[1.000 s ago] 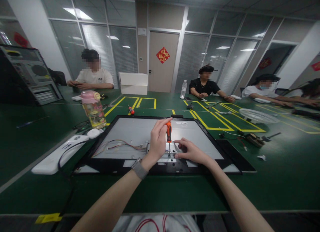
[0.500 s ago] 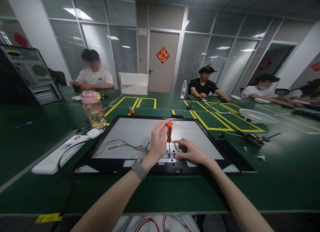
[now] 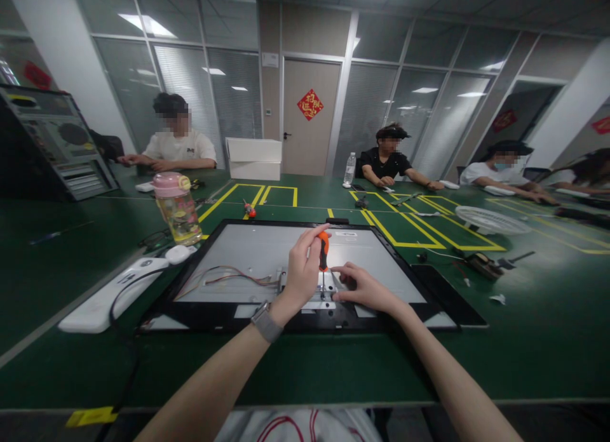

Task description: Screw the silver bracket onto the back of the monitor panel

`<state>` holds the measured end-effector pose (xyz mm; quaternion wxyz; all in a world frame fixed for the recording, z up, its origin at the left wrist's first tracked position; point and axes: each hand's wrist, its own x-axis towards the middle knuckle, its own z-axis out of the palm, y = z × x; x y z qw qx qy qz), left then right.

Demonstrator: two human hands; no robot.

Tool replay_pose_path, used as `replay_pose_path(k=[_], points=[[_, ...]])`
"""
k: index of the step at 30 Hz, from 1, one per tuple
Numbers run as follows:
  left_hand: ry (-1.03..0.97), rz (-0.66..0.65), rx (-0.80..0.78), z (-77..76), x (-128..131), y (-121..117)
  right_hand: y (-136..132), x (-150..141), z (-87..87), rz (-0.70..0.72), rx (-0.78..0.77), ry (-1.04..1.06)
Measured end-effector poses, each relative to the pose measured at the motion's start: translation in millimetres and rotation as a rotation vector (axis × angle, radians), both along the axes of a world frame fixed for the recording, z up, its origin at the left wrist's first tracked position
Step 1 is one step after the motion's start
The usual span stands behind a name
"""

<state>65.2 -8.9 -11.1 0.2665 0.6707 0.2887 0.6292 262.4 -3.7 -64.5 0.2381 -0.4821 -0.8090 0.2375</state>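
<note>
My left hand (image 3: 304,267) is closed on an orange and black screwdriver (image 3: 323,250), which stands upright with its shaft pointing down at a small metal bracket (image 3: 315,300). The bracket lies on the grey back of a flat display panel (image 3: 248,242) with a black frame. Just right of the shaft, my right hand (image 3: 363,287) rests at the bracket with its fingers bent and apart; whether a small part sits at the fingertips cannot be made out. Thin coloured wires (image 3: 238,275) run leftward over the panel from the bracket.
A white power strip (image 3: 112,294) and a pink-lidded bottle (image 3: 177,208) stand left of the panel. To its right lie a dark flat slab (image 3: 448,296) and a black tool (image 3: 486,266). A red screwdriver (image 3: 250,209) lies beyond. Several people sit around the green table (image 3: 305,372).
My hands and the upright screwdriver stay almost in place. Across the table, the person at the left has spread their hands, and the one in black has turned slightly.
</note>
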Motion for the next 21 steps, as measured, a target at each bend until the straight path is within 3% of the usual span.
replay_pose_path(k=[6, 12, 17, 21], points=[[0.004, 0.167, 0.056, 3.8, 0.8, -1.8, 0.2, 0.5, -0.7, 0.001, 0.010, -0.001], [-0.012, 0.026, 0.023, 3.0, -0.5, -1.6, -1.2, -1.0, 2.1, -0.006, 0.005, -0.007], [0.012, 0.140, 0.090, 5.6, 0.1, -4.3, -0.3, -0.6, 0.6, -0.010, 0.010, 0.002], [-0.009, 0.071, 0.062, 5.3, -0.9, -4.4, 0.4, 0.1, -1.0, -0.001, 0.004, 0.014]])
